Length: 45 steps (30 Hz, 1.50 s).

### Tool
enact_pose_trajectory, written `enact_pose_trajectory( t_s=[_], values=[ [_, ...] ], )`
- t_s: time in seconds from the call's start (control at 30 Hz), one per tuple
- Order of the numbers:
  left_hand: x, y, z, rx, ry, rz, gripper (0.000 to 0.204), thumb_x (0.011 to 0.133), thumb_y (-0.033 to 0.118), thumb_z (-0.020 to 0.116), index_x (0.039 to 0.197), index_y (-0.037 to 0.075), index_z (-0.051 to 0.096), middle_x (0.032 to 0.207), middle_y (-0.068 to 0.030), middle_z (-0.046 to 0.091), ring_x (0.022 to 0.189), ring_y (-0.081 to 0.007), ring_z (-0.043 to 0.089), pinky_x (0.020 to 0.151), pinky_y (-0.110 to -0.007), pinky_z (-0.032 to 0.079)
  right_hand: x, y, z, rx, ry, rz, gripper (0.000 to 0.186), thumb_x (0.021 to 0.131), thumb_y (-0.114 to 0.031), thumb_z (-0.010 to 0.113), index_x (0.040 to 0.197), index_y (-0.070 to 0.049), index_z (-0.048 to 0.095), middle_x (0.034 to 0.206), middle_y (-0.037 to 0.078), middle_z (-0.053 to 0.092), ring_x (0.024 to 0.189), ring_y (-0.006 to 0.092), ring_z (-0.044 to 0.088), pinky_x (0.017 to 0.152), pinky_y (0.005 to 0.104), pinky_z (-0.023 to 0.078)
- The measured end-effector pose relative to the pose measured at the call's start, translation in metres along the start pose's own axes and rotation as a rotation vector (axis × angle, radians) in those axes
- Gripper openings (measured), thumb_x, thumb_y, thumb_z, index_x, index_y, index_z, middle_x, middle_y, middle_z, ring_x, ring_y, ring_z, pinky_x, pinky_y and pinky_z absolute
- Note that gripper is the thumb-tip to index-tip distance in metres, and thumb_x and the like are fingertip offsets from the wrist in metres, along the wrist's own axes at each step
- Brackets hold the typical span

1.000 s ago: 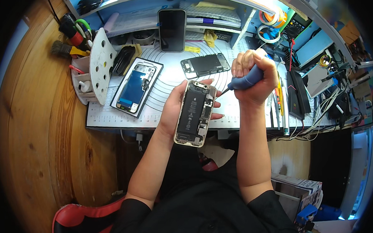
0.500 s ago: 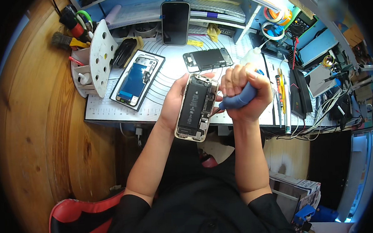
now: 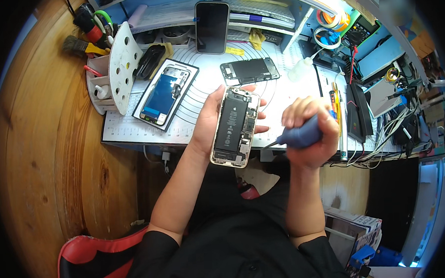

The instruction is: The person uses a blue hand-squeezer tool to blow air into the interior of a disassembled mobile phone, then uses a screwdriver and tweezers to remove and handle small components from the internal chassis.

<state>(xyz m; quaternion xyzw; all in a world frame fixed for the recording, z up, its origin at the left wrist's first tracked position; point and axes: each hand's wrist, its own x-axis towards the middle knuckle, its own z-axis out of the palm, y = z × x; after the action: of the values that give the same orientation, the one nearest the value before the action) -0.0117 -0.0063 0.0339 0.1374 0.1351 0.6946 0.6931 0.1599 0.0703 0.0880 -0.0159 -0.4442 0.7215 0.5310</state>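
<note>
My left hand [image 3: 208,120] holds an opened phone [image 3: 230,131] upright over the desk's front edge. Its inside faces up, with the black battery, circuit board and light frame showing. To the right of it, my right hand [image 3: 312,127] is closed round a blue air blower [image 3: 301,134], a bulb-like body with a thin dark nozzle. That nozzle points down and left, a short way off the phone. Beyond my hands, a detached phone screen part [image 3: 249,70] lies on the mat. Another screen assembly [image 3: 162,94], with blue film, rests in a shallow box on the left.
A whole phone [image 3: 212,28] stands at the back. A white holder [image 3: 122,69] with brushes and tools occupies the desk's left end. A translucent bottle [image 3: 300,68] stands right of centre, near several slim tools [image 3: 337,114], cables [image 3: 395,121] and a multimeter [image 3: 362,31].
My right hand has drawn the air blower away from the phone's right edge, moving right and slightly nearer me. The phone in my left hand has hardly moved.
</note>
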Motion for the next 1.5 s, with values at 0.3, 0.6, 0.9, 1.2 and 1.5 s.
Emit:
enact_pose_trajectory(
  t_s=[0.3,0.6,0.9,1.2,1.5],
  values=[
    [0.001,-0.011,0.006,0.266,0.212,0.545,0.070,0.106,0.045,0.056,0.161,0.009,0.033,0.127,-0.0170,0.058,0.113,-0.0252,0.062,0.103,-0.055,0.057,-0.061,-0.018,-0.062,-0.536,0.122,-0.203,0.050,0.102,-0.048,0.069,0.116,-0.001,0.059,0.117,0.016,0.057,0.108,0.0253,0.059,0.100,0.0427,0.049],
    [-0.002,-0.030,0.007,0.605,0.237,0.973,0.068,0.105,0.023,0.061,0.162,0.017,0.024,0.139,-0.0153,0.046,0.121,-0.0299,0.056,0.116,-0.068,0.043,-0.098,-0.060,-0.041,-0.902,0.129,0.090,0.070,0.072,-0.002,0.096,0.132,0.000,0.060,0.132,0.013,0.063,0.117,0.0221,0.064,0.100,0.0374,0.055],
    [-0.001,-0.040,-0.005,0.866,0.133,1.206,0.073,0.103,0.024,0.060,0.161,0.006,0.018,0.141,-0.0223,0.042,0.122,-0.0292,0.058,0.115,-0.066,0.044,-0.084,-0.034,-0.007,-0.863,0.001,-0.060,0.047,0.073,0.011,0.086,0.117,0.001,0.073,0.115,0.017,0.074,0.103,0.0261,0.072,0.091,0.0377,0.059],
    [0.000,-0.043,-0.004,0.925,0.206,1.223,0.073,0.102,0.032,0.059,0.159,0.008,0.020,0.140,-0.0230,0.040,0.116,-0.0341,0.056,0.111,-0.070,0.047,-0.079,-0.025,-0.020,-0.784,-0.021,0.013,0.043,0.074,0.014,0.083,0.114,0.000,0.075,0.108,0.013,0.075,0.099,0.0226,0.073,0.085,0.0351,0.061],
    [0.001,-0.043,0.000,0.950,0.245,1.236,0.072,0.103,0.033,0.056,0.158,0.005,0.020,0.138,-0.0245,0.040,0.114,-0.0342,0.058,0.109,-0.069,0.049,-0.072,-0.022,-0.032,-0.873,-0.009,-0.076,0.042,0.075,0.009,0.087,0.114,-0.002,0.075,0.107,0.011,0.076,0.097,0.0187,0.073,0.085,0.0313,0.058]
  ],
)
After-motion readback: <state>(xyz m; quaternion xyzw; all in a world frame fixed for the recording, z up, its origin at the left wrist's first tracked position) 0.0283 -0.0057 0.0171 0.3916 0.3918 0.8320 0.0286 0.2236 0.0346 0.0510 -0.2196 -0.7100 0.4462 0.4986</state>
